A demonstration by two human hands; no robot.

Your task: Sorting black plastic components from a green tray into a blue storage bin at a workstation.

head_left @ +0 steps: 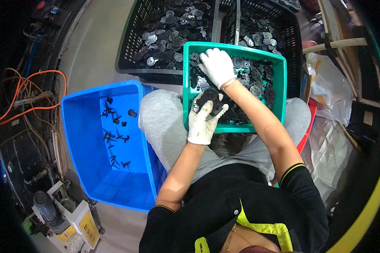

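A green bin full of small black plastic parts rests across my lap. My left hand, in a white glove, is closed around several flat black plastic parts at the bin's near left corner. Over the parts at the far left of the same bin is my right hand, also gloved. Its fingers bend downward and look closed, with the tips hidden, so what they hold does not show.
At my left, a deep blue bin holds scattered black pieces. Beyond the green bin stand black crates heaped with similar parts. Orange cable hangs at the far left. Clear plastic sheeting lies at the right.
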